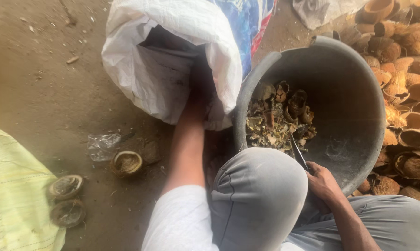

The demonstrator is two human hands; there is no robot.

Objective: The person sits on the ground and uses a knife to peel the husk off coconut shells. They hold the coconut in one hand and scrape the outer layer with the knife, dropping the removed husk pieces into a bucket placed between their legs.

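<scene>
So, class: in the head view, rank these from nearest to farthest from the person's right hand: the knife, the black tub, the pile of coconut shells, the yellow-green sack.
1. knife, gripped in the right hand.
2. black tub, just ahead of it.
3. pile of coconut shells, beyond the tub, far right.
4. yellow-green sack, far left edge.

white woven sack (172, 60), grey tub (349, 93), brown coconut shells (405, 93), grey trousers (261, 195)

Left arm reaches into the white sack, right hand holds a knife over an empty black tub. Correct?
Not quite: the black tub is not empty. The head view shows a heap of shell scraps and husk bits in it. The rest stands: the left arm reaches into the white sack, and the right hand holds a knife over the tub.
</scene>
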